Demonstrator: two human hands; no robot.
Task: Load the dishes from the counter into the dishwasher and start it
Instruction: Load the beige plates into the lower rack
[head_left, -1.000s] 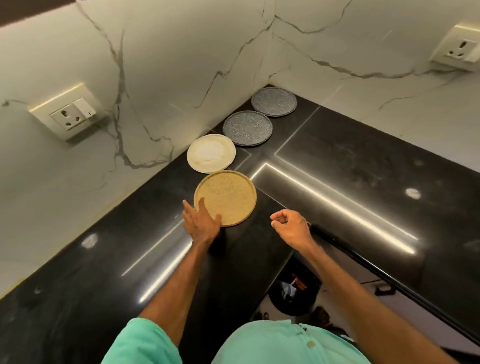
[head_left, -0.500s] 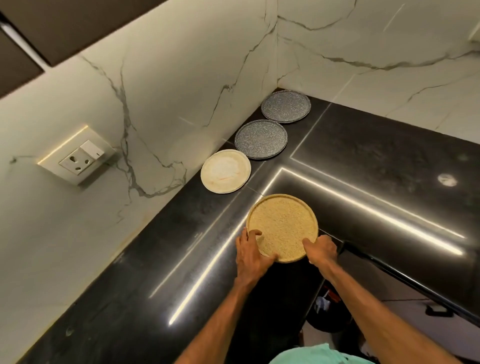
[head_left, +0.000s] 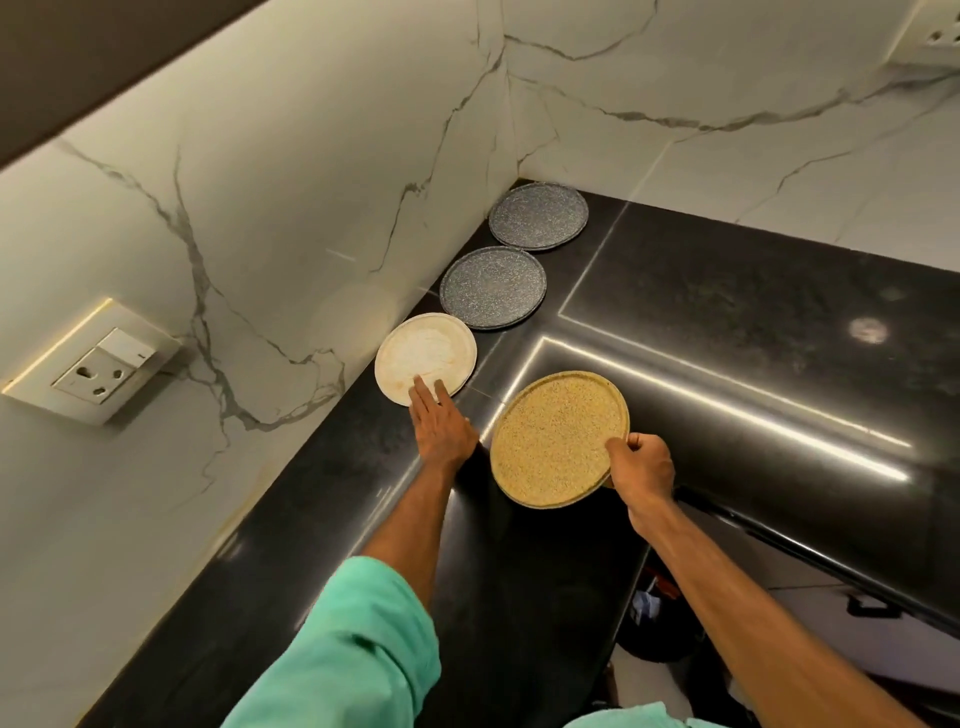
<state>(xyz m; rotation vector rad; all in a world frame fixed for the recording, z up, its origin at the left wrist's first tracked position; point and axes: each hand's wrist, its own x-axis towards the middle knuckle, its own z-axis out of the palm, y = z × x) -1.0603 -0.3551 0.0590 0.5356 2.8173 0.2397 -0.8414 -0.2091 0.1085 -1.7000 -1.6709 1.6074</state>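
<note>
My right hand (head_left: 643, 470) grips the right rim of a speckled yellow plate (head_left: 553, 439), which tilts a little above the black counter (head_left: 727, 322). My left hand (head_left: 441, 423) stretches forward with straight fingers, whose tips lie on the near edge of a white plate (head_left: 428, 351) flat on the counter by the wall. Behind it two dark grey speckled plates (head_left: 493, 287) (head_left: 538, 216) lie in a row toward the corner.
Marble walls meet in the corner behind the plates. A wall socket (head_left: 96, 364) sits on the left wall, another socket (head_left: 935, 34) at the top right. The counter's front edge runs down to the right, with a dark bin (head_left: 649, 613) below it.
The yellow plate has left the counter and is held by my right hand alone. My left hand let go of it and moved forward-left onto the white plate.
</note>
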